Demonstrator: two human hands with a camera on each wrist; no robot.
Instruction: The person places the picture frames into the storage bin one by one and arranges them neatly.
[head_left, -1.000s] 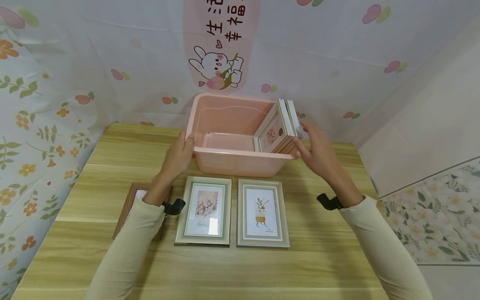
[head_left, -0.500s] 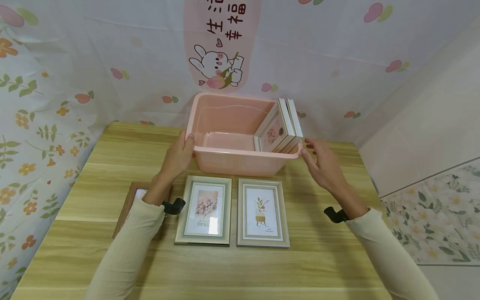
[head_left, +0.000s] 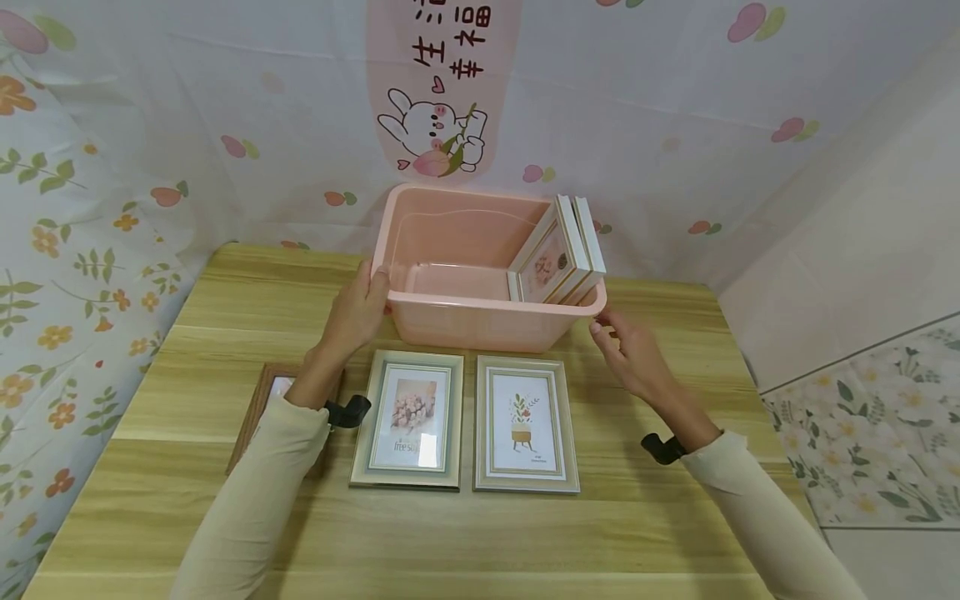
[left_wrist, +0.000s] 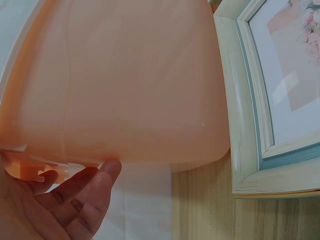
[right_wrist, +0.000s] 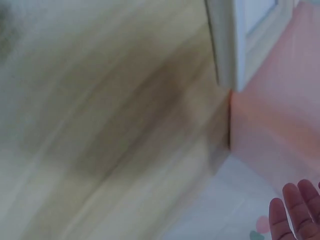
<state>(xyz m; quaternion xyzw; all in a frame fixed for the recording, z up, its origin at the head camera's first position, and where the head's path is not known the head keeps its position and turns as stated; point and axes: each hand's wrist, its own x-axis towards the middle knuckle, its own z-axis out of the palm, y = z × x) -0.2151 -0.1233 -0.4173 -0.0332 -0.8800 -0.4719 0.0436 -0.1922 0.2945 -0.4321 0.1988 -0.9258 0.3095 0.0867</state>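
A pink plastic basin [head_left: 472,327] stands at the back of the table. My left hand [head_left: 354,312] grips its left end, and in the left wrist view the fingers [left_wrist: 97,195] curl under the rim against the outer wall. At the basin's front right corner is my right hand [head_left: 633,350], fingertips just below the rim. Its fingers [right_wrist: 298,210] look loosely extended in the right wrist view, with nothing held. White picture frames [head_left: 546,262] lean upright against the basin's right end, their tops above the rim.
In front of the basin lie a blue-and-cream picture frame [head_left: 452,417] and a champagne-coloured picture frame [head_left: 572,442]. A brown wooden frame [head_left: 255,400] lies partly under my left forearm. A printed cloth [head_left: 300,108] hangs close behind the basin.
My right hand has come off the white frames, moved outward, then down to below the rim at the right corner. My left hand keeps its hold on the basin.
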